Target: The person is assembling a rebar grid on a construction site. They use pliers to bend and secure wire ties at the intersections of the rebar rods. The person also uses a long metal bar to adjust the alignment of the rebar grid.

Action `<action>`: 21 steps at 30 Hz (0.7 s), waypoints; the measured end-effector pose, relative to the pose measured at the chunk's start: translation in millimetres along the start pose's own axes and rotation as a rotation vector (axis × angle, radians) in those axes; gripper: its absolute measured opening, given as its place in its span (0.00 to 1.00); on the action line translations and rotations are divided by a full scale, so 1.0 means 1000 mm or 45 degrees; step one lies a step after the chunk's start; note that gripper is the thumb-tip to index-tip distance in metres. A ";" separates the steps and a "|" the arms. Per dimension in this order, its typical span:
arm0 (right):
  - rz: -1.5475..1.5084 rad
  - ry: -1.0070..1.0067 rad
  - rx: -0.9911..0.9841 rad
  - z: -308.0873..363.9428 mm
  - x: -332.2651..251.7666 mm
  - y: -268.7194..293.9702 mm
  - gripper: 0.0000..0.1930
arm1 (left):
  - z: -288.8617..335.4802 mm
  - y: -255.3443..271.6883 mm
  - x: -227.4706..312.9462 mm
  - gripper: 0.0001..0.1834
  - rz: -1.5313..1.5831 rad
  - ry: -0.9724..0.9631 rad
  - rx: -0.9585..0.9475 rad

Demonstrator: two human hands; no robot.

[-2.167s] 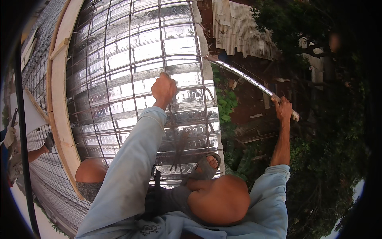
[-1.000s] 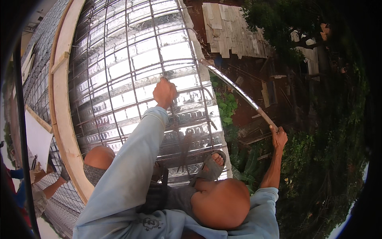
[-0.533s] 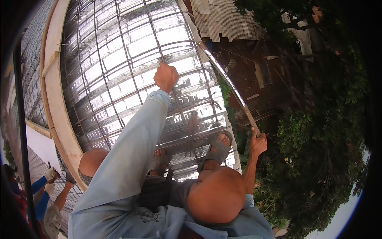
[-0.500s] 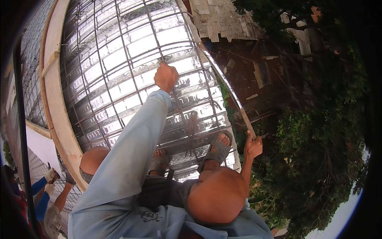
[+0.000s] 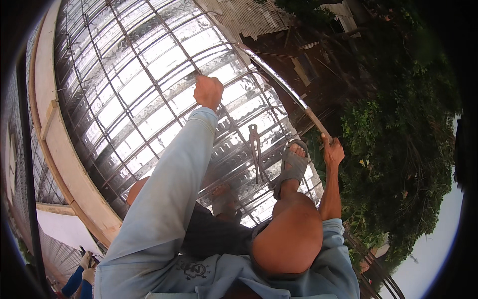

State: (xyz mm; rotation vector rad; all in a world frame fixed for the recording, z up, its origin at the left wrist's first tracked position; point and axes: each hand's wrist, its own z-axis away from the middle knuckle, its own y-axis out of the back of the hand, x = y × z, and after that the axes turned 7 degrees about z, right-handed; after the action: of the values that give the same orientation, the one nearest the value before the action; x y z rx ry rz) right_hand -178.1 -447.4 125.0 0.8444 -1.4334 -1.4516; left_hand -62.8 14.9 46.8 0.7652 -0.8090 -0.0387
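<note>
On the rebar grid [image 5: 149,99] over shiny sheeting, gripped one laid bar with the left hand [image 5: 208,92] fisted round it. Held the long edge bar [image 5: 286,89] in the closed right hand [image 5: 332,152], seemingly not yet tied in. Had the pincers [image 5: 255,152] lying idle beside the sandalled foot [image 5: 294,164].

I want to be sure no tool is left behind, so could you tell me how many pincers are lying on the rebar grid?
1: the pincers lie on the rebar grid, between the left hand and the sandalled foot. Others may be hidden beneath the legs.
</note>
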 end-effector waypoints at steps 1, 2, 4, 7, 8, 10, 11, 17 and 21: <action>0.010 -0.017 0.028 0.009 0.000 0.002 0.41 | 0.003 -0.002 0.002 0.19 0.012 -0.021 -0.026; 0.013 -0.043 0.094 0.022 -0.002 0.004 0.41 | 0.006 -0.004 0.005 0.19 0.021 -0.031 -0.023; 0.057 -0.109 0.069 0.049 -0.019 -0.001 0.40 | 0.002 0.000 0.003 0.18 0.060 0.006 0.003; 0.119 -0.177 0.087 0.121 -0.049 -0.016 0.37 | -0.002 0.006 -0.005 0.18 0.049 0.081 -0.012; 0.102 -0.254 0.083 0.137 -0.049 -0.011 0.37 | 0.000 -0.001 0.005 0.23 -0.035 0.100 -0.028; 0.085 -0.248 -0.023 0.112 -0.035 -0.009 0.39 | 0.004 0.003 0.017 0.25 -0.107 0.156 -0.044; 0.106 -0.219 -0.099 0.093 -0.034 0.001 0.39 | -0.003 0.005 0.002 0.25 -0.040 0.151 -0.008; 0.297 0.153 -0.274 0.052 -0.019 0.011 0.35 | 0.003 0.007 0.012 0.20 -0.012 0.103 0.045; 0.214 0.262 -0.125 0.026 0.008 -0.021 0.23 | 0.001 -0.001 0.005 0.16 -0.037 0.102 0.084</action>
State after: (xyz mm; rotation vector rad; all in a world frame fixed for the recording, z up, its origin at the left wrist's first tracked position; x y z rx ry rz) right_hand -207.8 -447.2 107.4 0.7688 -1.2377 -1.2598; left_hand -59.5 11.7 49.6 0.8354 -0.7261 -0.0074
